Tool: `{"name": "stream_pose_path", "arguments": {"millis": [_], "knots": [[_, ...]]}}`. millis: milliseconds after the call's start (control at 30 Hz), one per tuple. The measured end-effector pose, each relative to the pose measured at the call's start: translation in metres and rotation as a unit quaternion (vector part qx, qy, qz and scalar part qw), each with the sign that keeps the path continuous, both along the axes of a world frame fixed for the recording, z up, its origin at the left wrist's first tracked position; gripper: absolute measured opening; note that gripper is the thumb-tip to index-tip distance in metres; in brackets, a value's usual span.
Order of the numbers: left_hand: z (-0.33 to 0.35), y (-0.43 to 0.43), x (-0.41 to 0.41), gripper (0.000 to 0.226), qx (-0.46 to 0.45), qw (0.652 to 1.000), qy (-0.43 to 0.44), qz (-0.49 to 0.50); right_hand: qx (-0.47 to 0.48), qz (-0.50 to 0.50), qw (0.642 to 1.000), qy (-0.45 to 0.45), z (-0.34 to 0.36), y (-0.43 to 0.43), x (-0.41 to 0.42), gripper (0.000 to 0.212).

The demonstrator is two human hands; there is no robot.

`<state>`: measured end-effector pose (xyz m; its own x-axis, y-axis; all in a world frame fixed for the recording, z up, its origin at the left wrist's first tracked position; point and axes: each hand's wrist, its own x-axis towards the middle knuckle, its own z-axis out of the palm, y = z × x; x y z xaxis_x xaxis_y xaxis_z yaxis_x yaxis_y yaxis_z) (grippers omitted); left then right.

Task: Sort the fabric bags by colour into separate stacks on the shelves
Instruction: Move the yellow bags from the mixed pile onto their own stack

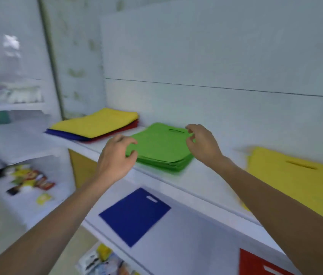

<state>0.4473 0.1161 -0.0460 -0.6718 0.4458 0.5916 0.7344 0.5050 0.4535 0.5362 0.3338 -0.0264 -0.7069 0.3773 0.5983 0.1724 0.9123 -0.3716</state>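
A stack of green fabric bags lies on the upper white shelf. My left hand grips its near left corner between thumb and curled fingers. My right hand pinches its far right edge by the handle slot. Further left on the shelf is a mixed pile with a yellow bag on top and red and blue bags under it. A yellow bag lies to the right. On the lower shelf lie a blue bag and a red bag.
A side shelf at the left holds small colourful packets, and above it are white folded items. More packets show below the lower shelf. A white back panel closes the shelf behind the stacks.
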Motion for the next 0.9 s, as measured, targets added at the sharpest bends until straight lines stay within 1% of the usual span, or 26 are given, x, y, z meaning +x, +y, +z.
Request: {"name": "stream_pose_path", "arguments": {"millis": [167,300,433,600,700,767,900], "knots": [[-0.015,-0.086,-0.053,0.029,-0.032,0.993,-0.037,0.105,0.001,0.111,0.994,-0.018,-0.006,-0.078,-0.097,0.04],[-0.016,-0.128,-0.102,0.03,-0.046,0.991,-0.034,0.118,-0.004,0.15,0.988,-0.017,-0.003,-0.124,-0.157,0.042],[-0.012,-0.153,-0.161,0.03,-0.051,0.994,-0.032,0.093,-0.033,0.14,0.989,-0.025,-0.004,-0.151,-0.209,0.043],[-0.01,-0.172,-0.23,0.03,-0.037,0.998,-0.019,0.048,-0.044,0.101,0.994,-0.021,-0.006,-0.165,-0.268,0.042],[-0.015,-0.178,-0.264,0.031,-0.046,0.998,-0.027,0.032,-0.052,0.087,0.994,-0.035,-0.009,-0.176,-0.296,0.042],[-0.016,-0.179,-0.286,0.03,-0.056,0.998,-0.038,0.02,-0.054,0.073,0.995,-0.041,-0.006,-0.178,-0.314,0.041],[-0.013,-0.167,-0.333,0.027,-0.046,0.998,-0.05,-0.007,-0.034,0.044,0.998,-0.039,0.008,-0.167,-0.345,0.039]]}}
